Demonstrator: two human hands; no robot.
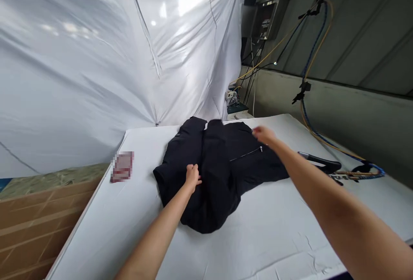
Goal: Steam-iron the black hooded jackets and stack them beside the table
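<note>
Right forearm closest to camera, both hands at black garment

Right forearm fills lower right, blurred; left forearm comes up from bottom, left of centre. Black garment lies mid-table on white table, partly folded: bunched part towards the near side, flatter length running off to the right. Zip line with a shiny metal pull shows on that flatter length. Small white bit at the far edge, too small to tell.

Left hand on the left part of the garment, touching fabric beside the raised fold. Fingers bent and close together; cannot tell if cloth is pinched. Right hand at the garment's far edge, right side, motion-blurred. Fingers look narrow, drawn together; cannot tell if they hold cloth or just hover.

Pixelated reddish item at table's left edge, well apart from the garment. Black-and-white handle-like object on the right, near the garment's end, beside blue and yellow cables that hang down and reach the table. White sheeting behind, brown cardboard lower left.
</note>
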